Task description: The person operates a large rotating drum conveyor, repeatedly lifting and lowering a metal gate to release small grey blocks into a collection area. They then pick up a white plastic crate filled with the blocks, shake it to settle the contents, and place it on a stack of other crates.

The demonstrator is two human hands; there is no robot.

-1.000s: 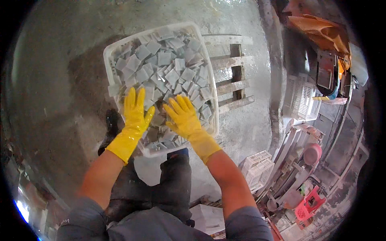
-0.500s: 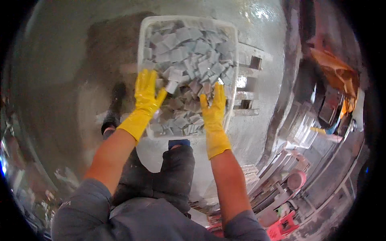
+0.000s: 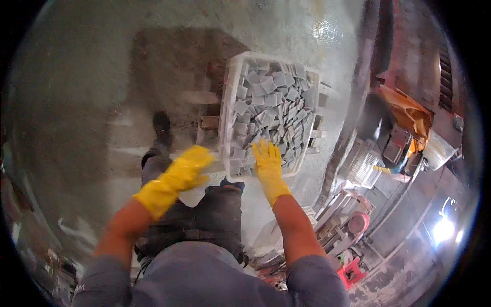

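A white plastic crate stands in front of me, full of small grey square stone pieces. My right hand, in a yellow rubber glove, lies flat on the pieces at the crate's near edge with its fingers spread. My left hand, also in a yellow glove, is outside the crate, to the left of its near corner. It is blurred by motion, so I cannot make out whether it holds anything. My dark trousers fill the space below both hands.
The crate rests on wooden slats over a wet grey concrete floor. My dark boot is left of the slats. To the right are an orange machine part, a white basket and a red box.
My left hand has come out of the crate and swung left and toward me. My right hand stays on the pieces. The view has turned, so the crate now sits further right.
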